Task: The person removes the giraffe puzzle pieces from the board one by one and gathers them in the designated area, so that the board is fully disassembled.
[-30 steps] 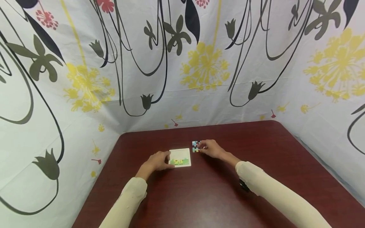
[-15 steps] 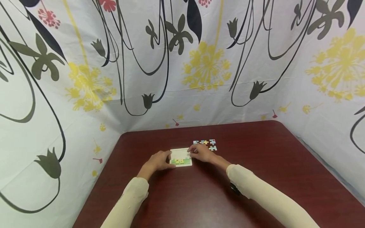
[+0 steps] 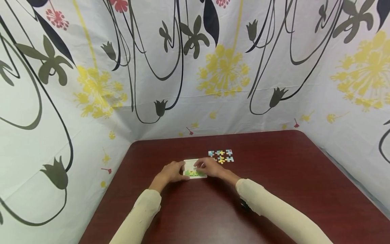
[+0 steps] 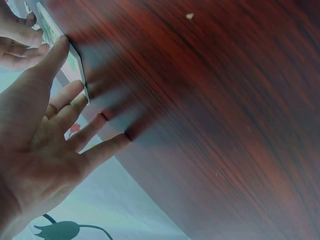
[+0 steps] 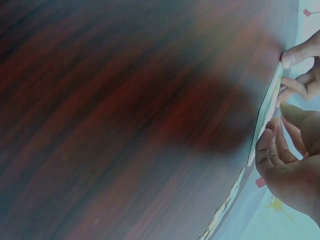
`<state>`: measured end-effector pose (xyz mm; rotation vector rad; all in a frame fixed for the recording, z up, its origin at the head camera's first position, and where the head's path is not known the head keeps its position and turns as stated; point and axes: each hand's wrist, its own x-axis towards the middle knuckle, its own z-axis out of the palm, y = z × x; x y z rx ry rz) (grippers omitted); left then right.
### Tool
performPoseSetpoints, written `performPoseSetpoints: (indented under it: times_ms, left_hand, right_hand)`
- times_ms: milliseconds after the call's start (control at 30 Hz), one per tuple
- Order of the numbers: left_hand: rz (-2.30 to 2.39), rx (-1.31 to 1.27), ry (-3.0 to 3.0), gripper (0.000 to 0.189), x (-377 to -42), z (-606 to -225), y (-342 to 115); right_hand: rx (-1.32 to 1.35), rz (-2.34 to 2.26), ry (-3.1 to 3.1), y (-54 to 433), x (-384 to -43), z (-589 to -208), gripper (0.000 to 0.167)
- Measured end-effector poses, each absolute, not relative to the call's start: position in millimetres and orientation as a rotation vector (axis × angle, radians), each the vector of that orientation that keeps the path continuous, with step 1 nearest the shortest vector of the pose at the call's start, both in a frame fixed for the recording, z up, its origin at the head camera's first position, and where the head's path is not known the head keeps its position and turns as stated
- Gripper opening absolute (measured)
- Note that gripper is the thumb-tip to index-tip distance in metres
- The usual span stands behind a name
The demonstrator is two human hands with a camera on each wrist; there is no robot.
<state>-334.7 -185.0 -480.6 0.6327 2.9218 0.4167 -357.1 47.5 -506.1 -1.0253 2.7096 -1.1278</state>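
Note:
A small white puzzle tray [image 3: 189,165] lies on the table, with a green and yellow picture strip along its near side. My left hand [image 3: 173,172] holds the tray's left end, thumb at the near edge and fingers at the left side. In the left wrist view the other fingers of that left hand [image 4: 55,130] spread past the tray. Over the tray's right half, my right hand [image 3: 211,166] pinches a small pale puzzle piece, mostly hidden by the fingers. The right wrist view shows the right hand [image 5: 295,160] beside the tray edge [image 5: 260,125], the piece out of sight.
Several loose puzzle pieces [image 3: 221,159] lie in two rows behind and right of the tray. The dark red table [image 3: 274,162] ends at a flower-patterned cloth [image 3: 225,115] behind and on both sides. A tiny pale speck [image 4: 189,16] lies on the tabletop.
My right hand has moved from the loose pieces leftward and nearer, over the tray, with a piece in its fingers. More loose pieces are now uncovered. My left hand stays at the tray.

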Motion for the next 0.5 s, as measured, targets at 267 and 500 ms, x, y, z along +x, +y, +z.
performPoseSetpoints:
  times_ms: [267,500]
  left_hand:
    - [0.424,0.639,2.904,0.04,-333,-480,-185]
    - [0.432,0.651,2.905,0.038,-333,-479,-186]
  right_hand:
    - [-1.033,-1.109,2.712,33,-355,-506,0.022]
    - [-1.123,-1.061,2.706,24,-354,-505,0.024]
